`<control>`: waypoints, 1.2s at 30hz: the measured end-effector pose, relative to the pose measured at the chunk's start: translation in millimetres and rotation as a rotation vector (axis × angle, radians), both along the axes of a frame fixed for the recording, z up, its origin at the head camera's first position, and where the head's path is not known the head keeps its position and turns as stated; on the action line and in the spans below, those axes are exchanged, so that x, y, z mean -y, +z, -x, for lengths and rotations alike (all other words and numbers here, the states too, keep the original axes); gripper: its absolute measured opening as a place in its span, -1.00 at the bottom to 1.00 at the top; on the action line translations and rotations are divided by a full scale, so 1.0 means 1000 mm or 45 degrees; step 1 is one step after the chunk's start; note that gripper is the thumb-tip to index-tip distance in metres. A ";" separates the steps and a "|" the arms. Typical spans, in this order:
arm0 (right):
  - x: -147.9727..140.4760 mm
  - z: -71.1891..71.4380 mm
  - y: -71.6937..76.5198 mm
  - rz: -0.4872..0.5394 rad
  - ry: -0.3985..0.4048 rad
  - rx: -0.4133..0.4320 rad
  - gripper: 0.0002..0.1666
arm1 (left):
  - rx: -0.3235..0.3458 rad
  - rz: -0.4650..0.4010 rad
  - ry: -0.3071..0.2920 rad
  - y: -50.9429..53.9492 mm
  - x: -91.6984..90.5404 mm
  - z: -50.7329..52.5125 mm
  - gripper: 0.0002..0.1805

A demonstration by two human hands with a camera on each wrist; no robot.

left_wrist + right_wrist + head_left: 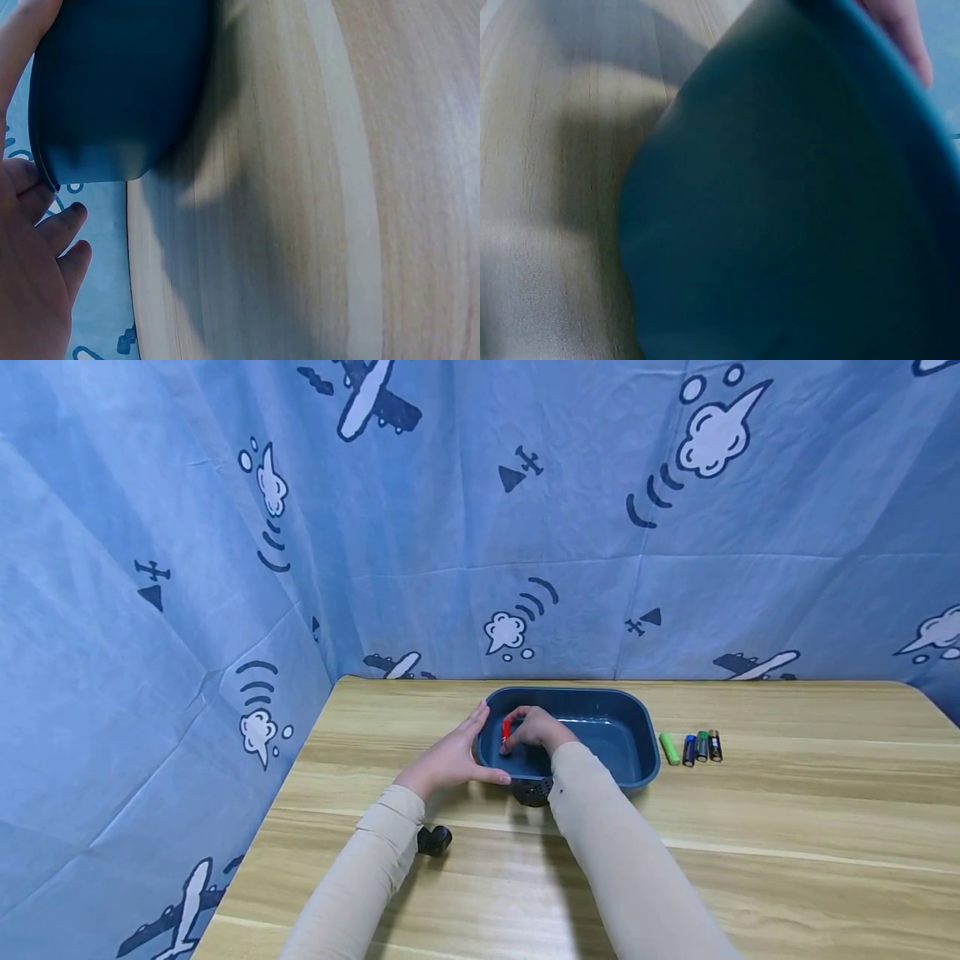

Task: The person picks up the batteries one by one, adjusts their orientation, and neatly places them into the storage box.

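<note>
A dark blue plastic basin (pixel 611 745) stands on the wooden table. My left hand (pixel 452 764) holds its left end, thumb along the front side and fingers at the far left corner; the left wrist view shows fingertips (pixel 34 201) against the rim, with the other fingers loosely bent. Inside the basin, near its left end, my right hand (pixel 537 730) pinches a red battery (pixel 506 729) between thumb and fingers. Only the basin's outer wall (pixel 765 195) and part of a hand (pixel 904 34) appear in the right wrist view; the battery is hidden there.
To the right of the basin lie a light green battery (pixel 670 749), a blue battery (pixel 689 750), a dark green battery (pixel 702 746) and a black battery (pixel 716 746). A blue curtain (pixel 465 527) hangs behind the wooden table (pixel 810 827).
</note>
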State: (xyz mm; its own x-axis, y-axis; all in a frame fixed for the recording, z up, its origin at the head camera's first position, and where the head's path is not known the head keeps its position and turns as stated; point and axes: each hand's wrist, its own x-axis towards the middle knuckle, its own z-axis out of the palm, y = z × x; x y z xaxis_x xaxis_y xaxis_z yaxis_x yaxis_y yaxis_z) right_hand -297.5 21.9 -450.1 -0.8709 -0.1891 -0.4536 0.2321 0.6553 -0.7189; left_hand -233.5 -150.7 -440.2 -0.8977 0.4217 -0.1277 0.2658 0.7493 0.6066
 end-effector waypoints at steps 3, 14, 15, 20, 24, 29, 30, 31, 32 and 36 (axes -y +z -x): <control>0.000 0.001 0.000 -0.023 0.015 -0.006 -0.30 | 0.002 0.010 0.004 0.001 0.000 0.000 0.32; 0.001 -0.001 -0.002 -0.011 0.014 -0.023 -0.33 | 0.000 0.014 -0.007 0.001 0.000 -0.001 0.31; 0.001 -0.001 -0.002 -0.012 0.021 -0.028 -0.33 | 0.000 0.016 -0.007 0.001 0.000 -0.001 0.31; 0.001 -0.003 -0.001 -0.023 0.034 -0.041 -0.33 | 0.000 0.023 -0.010 0.001 0.000 0.000 0.30; 0.002 -0.002 -0.001 -0.039 0.038 -0.051 -0.33 | 0.001 0.016 -0.018 0.002 0.000 0.000 0.29; 0.004 0.000 -0.002 -0.081 0.048 -0.068 -0.32 | 0.001 0.012 -0.022 0.002 0.000 0.000 0.30; 0.004 0.000 -0.002 -0.089 0.051 -0.069 -0.31 | -0.001 0.014 -0.023 0.002 0.000 0.000 0.30; 0.004 0.000 -0.002 -0.096 0.055 -0.071 -0.31 | -0.002 0.015 -0.023 0.002 0.000 0.000 0.30; 0.004 0.001 -0.002 -0.099 0.063 -0.075 -0.30 | -0.002 0.018 -0.021 0.002 0.000 0.000 0.30; 0.004 0.001 -0.004 -0.080 0.066 -0.082 -0.32 | -0.003 0.024 -0.018 0.002 0.000 0.000 0.30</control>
